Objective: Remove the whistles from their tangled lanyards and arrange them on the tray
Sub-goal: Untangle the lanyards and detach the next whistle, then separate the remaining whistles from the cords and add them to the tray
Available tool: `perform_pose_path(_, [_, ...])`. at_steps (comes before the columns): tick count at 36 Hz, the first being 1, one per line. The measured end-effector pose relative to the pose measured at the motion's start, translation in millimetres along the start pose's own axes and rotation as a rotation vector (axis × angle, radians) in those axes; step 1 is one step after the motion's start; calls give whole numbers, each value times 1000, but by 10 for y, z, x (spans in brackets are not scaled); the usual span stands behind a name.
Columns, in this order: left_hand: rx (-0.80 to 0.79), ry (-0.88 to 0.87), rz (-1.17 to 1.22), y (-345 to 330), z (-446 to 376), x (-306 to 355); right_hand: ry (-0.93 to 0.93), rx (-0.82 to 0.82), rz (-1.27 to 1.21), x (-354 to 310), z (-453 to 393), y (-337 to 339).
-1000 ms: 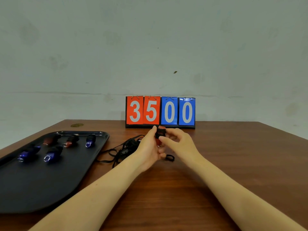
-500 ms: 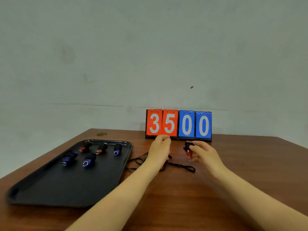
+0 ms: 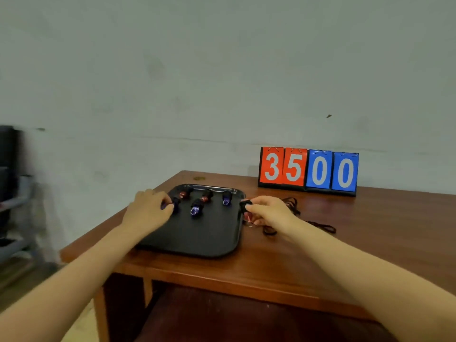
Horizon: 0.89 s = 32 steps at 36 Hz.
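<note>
Here the right hand (image 3: 267,211) pinches a red whistle (image 3: 246,208) beside the tray (image 3: 197,238).

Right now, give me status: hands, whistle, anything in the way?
Right hand pinching red whistle at tray edge. Left hand touching blue whistle on tray. Lanyards loose behind right hand.

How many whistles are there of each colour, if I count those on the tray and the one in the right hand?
Blue whistles: 3, all on the tray.
Red whistles: 3, two on the tray, one held in the right hand.
Total: 6 whistles.
</note>
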State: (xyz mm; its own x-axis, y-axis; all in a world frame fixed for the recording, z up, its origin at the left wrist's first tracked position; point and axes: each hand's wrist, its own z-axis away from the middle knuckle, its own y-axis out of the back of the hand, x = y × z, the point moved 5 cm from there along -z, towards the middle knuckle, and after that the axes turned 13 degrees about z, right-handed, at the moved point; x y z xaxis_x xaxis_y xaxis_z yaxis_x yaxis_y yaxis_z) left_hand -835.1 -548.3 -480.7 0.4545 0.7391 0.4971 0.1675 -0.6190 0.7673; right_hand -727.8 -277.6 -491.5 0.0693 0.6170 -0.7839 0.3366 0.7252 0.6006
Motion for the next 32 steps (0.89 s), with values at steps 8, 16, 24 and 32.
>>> perform_pose_path(8, [-60,182,149,-20,82,-586,24,-4,219,-287,-338,-502])
perform_pose_path(16, [85,281,385,-36,101,-712,45,66,382,-212,-615,-662])
perform_pose_path(24, [109,294,438,-86,62,-800,28,162,545,-218,-672,-715])
perform_pose_path(32, [111,296,433,-58,86,-790,65,223,778,-286,-615,-752])
